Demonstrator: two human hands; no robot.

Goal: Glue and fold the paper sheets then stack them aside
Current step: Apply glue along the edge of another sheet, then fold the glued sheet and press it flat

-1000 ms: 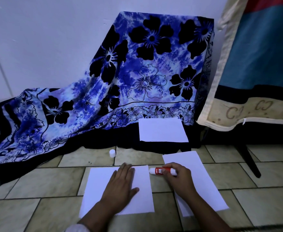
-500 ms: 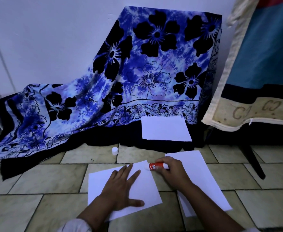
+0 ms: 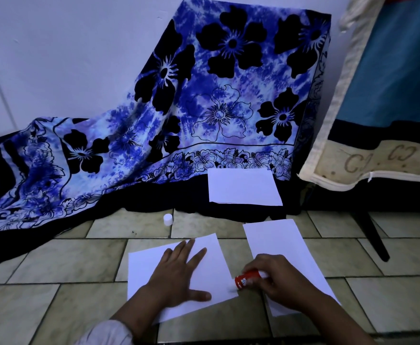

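Left hand (image 3: 176, 277) flat on paper (image 3: 211, 267), fingers spread wide, lower middle. Right hand (image 3: 276, 282) fingers hold glue stick (image 3: 247, 278), tip at paper's right edge.

I see a blue floral cloth (image 3: 204, 115) draped against the white wall (image 3: 67, 53), its dark hem spilling onto the tiled floor (image 3: 54, 267). To the right leans a cushion (image 3: 388, 95), blue and cream with a dark band, and a dark slanted leg (image 3: 373, 235) stands beneath it.
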